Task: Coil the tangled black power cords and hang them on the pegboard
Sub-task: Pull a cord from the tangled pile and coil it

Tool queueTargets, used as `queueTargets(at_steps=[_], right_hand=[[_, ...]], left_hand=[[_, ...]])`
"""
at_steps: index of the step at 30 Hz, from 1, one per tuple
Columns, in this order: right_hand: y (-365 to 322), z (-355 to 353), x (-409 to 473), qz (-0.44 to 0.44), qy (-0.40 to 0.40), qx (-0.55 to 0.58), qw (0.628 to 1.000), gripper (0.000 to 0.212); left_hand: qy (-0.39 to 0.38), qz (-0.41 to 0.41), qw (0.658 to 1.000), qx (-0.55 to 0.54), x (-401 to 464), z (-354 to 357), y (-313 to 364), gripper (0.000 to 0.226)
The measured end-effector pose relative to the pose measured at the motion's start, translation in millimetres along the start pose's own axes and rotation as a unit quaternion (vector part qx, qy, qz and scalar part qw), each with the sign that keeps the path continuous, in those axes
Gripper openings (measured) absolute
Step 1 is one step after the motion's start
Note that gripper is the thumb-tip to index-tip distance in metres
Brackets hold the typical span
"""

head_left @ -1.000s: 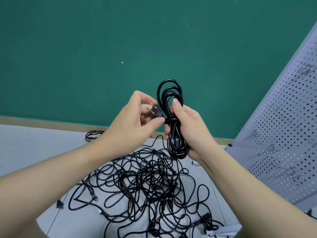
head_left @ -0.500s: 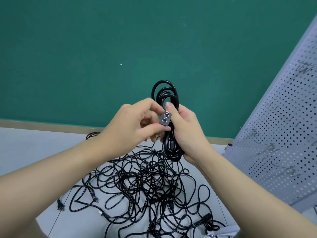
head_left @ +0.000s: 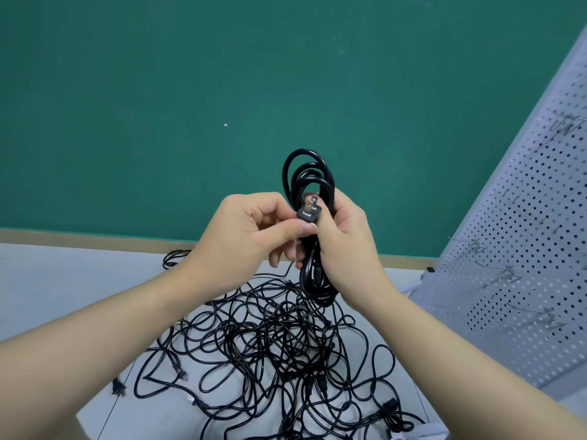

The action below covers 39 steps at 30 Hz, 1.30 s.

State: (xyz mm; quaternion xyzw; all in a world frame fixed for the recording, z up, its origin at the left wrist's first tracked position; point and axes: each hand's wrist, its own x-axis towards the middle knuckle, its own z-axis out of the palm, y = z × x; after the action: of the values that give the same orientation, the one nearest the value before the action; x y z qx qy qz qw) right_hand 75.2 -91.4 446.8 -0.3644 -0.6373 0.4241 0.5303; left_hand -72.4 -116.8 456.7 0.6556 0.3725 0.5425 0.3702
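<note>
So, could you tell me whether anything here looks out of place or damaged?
Only the expected mess: a heap of tangled cords sprawls on the floor, and one stray loop lies apart by the wall. The coiled cord and its plug look intact, and the pegboard hooks hold no cords.

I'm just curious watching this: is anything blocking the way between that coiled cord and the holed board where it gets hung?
Nothing visible does. Both hands hold the coiled cord up, and only open air lies between it and the pegboard to its right. The tangled cords lie lower down.
</note>
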Motion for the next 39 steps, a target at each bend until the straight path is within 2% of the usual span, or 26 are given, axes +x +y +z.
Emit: queueTargets(at_steps=[4, 7, 9, 12, 15, 20, 23, 26, 28, 31, 35, 39], right_hand=[[-5, -2, -4, -0.009, -0.013, 0.026, 1.000, 0.021], [-7, -4, -4, 0.000, -0.038, 0.054, 0.998, 0.007], [-9, -7, -5, -0.006, -0.048, 0.067, 0.997, 0.012], [-9, -7, -7, -0.053, -0.043, 0.010, 0.998, 0.022], [-8, -7, -8, -0.072, -0.034, -0.056, 0.995, 0.023], [-6, -3, -8, -0.021, -0.045, -0.033, 0.998, 0.032], [-4, 0, -7, 0.014, -0.036, -0.008, 0.999, 0.027], [-6, -1, -4, 0.039, -0.026, 0.010, 0.999, 0.027], [-10, -3, -1, 0.060, -0.015, 0.041, 0.997, 0.030], [-12, -8, 2, 0.071, -0.023, 0.058, 0.996, 0.032], [-10, -5, 0, 0.077, -0.094, 0.083, 0.989, 0.033], [-9, -7, 2, 0.070, -0.105, 0.083, 0.989, 0.034]], left_hand=[[-0.014, -0.033, 0.999, -0.030, 5, -1, 8, 0.020], [-0.015, -0.046, 0.998, -0.030, 7, -4, 9, 0.019], [-0.019, -0.047, 0.998, -0.028, 8, -5, 10, 0.019], [-0.024, -0.032, 0.999, -0.018, 8, -7, 11, 0.019], [-0.032, -0.022, 0.999, 0.025, 7, -11, 6, 0.026], [-0.020, -0.037, 0.999, 0.030, 5, -11, 1, 0.020], [0.007, -0.044, 0.998, 0.048, 7, -9, -1, 0.017], [0.012, -0.077, 0.997, 0.023, 12, -8, -4, 0.037], [-0.012, -0.101, 0.995, -0.019, 14, -11, -6, 0.052], [-0.024, -0.097, 0.994, -0.040, 17, -14, -8, 0.049], [-0.002, -0.112, 0.991, -0.068, 18, -11, -14, 0.059], [-0.041, -0.097, 0.987, -0.121, 23, -13, -14, 0.033]])
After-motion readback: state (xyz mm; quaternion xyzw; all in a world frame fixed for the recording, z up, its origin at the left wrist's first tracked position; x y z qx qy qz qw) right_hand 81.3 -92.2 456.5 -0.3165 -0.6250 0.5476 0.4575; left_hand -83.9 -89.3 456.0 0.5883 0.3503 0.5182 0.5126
